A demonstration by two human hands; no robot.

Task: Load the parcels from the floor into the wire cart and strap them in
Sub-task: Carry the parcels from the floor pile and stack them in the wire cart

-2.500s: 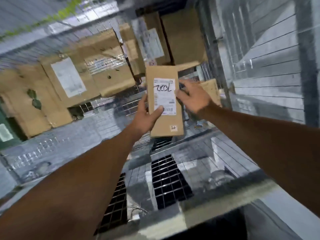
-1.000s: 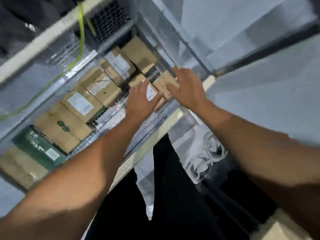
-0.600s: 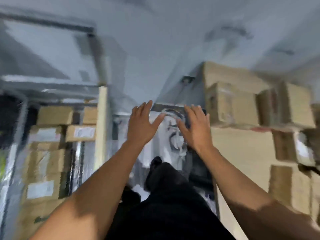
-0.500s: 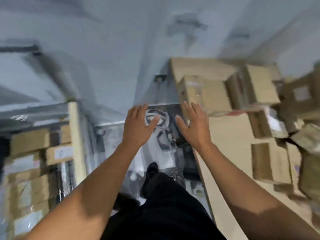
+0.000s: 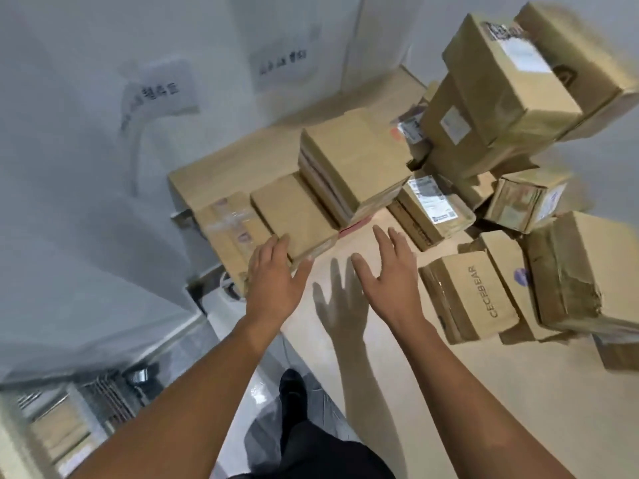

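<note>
Clearly much is left: a heap of brown cardboard parcels (image 5: 484,133) covers the beige floor (image 5: 553,392) across the centre and upper right of the frame. The grey wire cart (image 5: 103,399), at the lower left edge, shows a few boxes inside, and no strap is in view. Both hands are empty, fingers spread. The left hand (image 5: 276,281) reaches the near edge of a flat plain brown cardboard box (image 5: 294,216) at centre, seemingly touching it. The right hand (image 5: 390,274) hovers over bare floor just to the right, near a white-labelled parcel (image 5: 432,205).
</note>
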